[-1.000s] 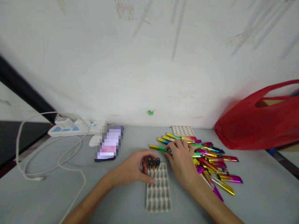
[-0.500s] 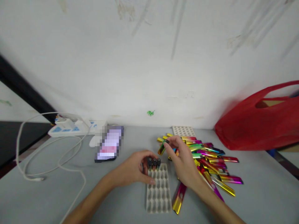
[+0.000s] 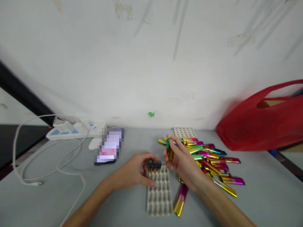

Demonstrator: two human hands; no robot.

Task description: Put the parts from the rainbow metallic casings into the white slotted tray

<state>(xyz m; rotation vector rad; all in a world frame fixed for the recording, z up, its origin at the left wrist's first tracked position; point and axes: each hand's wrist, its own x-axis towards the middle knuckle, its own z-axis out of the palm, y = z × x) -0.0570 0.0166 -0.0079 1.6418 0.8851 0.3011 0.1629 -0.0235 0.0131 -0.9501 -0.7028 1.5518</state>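
Observation:
My left hand [image 3: 136,170] is curled round the far left part of a pale moulded tray [image 3: 159,195], its thumb lying on the cells. Three black-topped pieces [image 3: 155,164] stand side by side in the tray's far row, next to my curled fingers; their lower parts are mostly hidden. My right hand [image 3: 182,160] pinches a shiny green-and-gold tube [image 3: 169,149], held nearly upright above the table, right of the tray's far end. What kind of article the tube is I cannot tell. A purple-and-gold tube [image 3: 181,200] lies right of the tray.
A heap of shiny coloured tubes [image 3: 213,160] spreads to the right. Behind it lies a second pale tray [image 3: 184,131], near the wall. A red bag [image 3: 260,123] stands at far right. Left are a phone [image 3: 110,146], a power strip [image 3: 78,130] and a loose white cable [image 3: 81,173].
My right hand has turned the green-and-gold tube from a slant to nearly upright and brought it slightly to the right. The left hand stays at the tray.

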